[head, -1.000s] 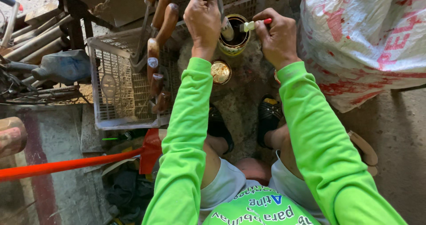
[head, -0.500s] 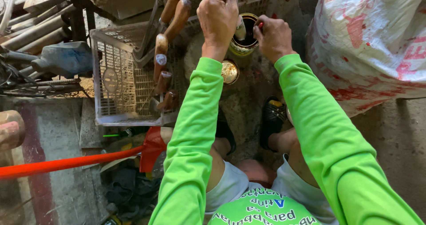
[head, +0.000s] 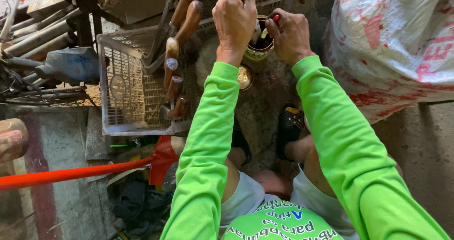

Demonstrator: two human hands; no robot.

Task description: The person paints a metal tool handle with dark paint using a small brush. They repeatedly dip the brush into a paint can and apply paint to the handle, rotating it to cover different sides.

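My left hand (head: 234, 17) is closed around a thin object whose pale end (head: 256, 32) dips at the mouth of a small open can (head: 257, 51); the rest of it is hidden by the fingers and the frame's top edge. My right hand (head: 291, 34) grips a small red-handled brush (head: 273, 20) with its tip inside the same can. The can stands on the concrete ground between both hands. Its round gold lid (head: 244, 77) lies just in front of it. Both arms wear bright green sleeves.
A grey plastic crate (head: 124, 122) holding several wooden-handled tools (head: 172, 65) stands left of the can. A big white sack with red print (head: 392, 46) fills the right. A red long-handled shovel (head: 71, 174), a blue jug (head: 71, 65) and metal pipes (head: 33, 34) lie at left. My sandalled feet (head: 289, 124) are below.
Both hands sit higher in the frame and closer together over the can. The right hand has turned the brush from lying across the rim to pointing down into the can.
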